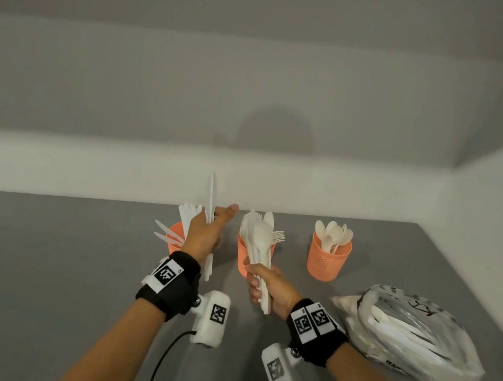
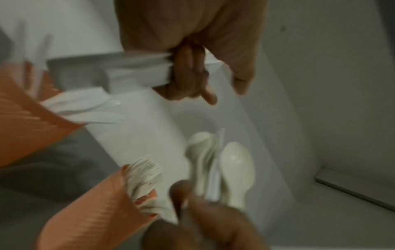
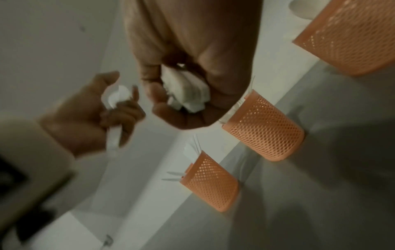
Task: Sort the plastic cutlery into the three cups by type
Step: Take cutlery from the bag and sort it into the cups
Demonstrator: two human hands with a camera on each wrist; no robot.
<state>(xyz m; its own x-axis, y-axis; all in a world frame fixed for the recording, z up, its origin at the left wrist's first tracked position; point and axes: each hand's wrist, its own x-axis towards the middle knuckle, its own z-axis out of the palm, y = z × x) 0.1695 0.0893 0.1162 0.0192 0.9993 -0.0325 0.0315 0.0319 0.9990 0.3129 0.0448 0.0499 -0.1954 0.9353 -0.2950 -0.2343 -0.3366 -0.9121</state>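
Three orange mesh cups stand in a row on the grey table. The left cup (image 1: 174,238) holds white knives, the middle cup (image 1: 243,257) forks, the right cup (image 1: 327,261) spoons (image 1: 333,235). My left hand (image 1: 207,232) hovers over the left cup and grips a white knife (image 1: 211,198) that points straight up. My right hand (image 1: 266,287), in front of the middle cup, grips a mixed bundle of cutlery (image 1: 258,241) with spoons on top. In the right wrist view the bundle's handle ends (image 3: 186,94) sit inside my curled fingers.
A clear plastic bag (image 1: 410,333) with more white cutlery lies on the table at the right, beside my right wrist. A white wall runs close behind the cups. Camera cables trail from both wrists toward the near table edge.
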